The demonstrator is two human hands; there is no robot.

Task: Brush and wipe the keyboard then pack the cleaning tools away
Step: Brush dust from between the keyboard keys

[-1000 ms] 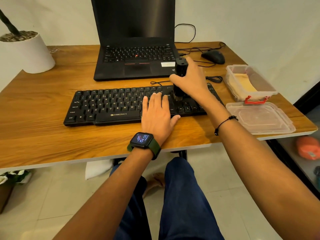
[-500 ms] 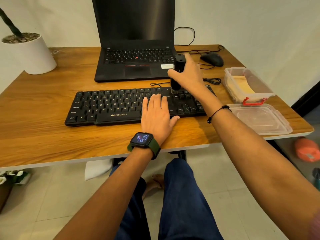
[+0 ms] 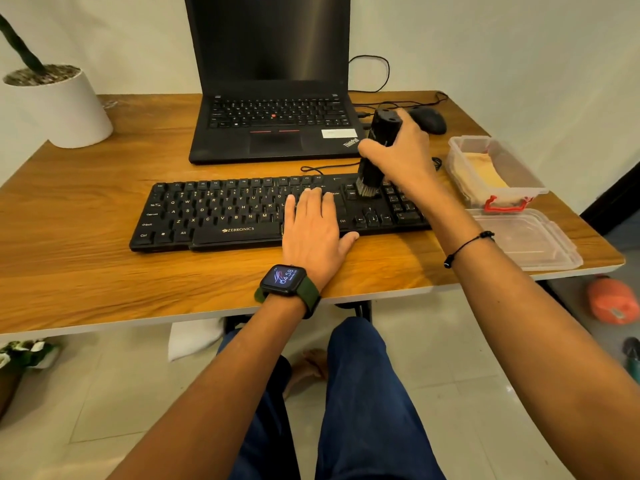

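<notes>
A black Zebronics keyboard (image 3: 221, 213) lies across the middle of the wooden desk. My left hand (image 3: 313, 230) rests flat on its right-centre keys, fingers straight. My right hand (image 3: 401, 154) grips a black cylindrical brush (image 3: 377, 147) held upright, its grey bristles touching the keys near the keyboard's upper right. A clear plastic box (image 3: 530, 181) with a red latch holds a yellow cloth (image 3: 485, 171) at the desk's right side. Its clear lid (image 3: 533, 240) lies in front of it.
An open black laptop (image 3: 273, 133) stands behind the keyboard. A black mouse (image 3: 429, 119) and cables lie at the back right. A white plant pot (image 3: 55, 105) sits at the back left. The desk's front edge (image 3: 138, 320) runs above my knees.
The brush in my right hand moved from the lower right keys up to the top row, then slightly right and down. My left hand stayed put on the keys.
</notes>
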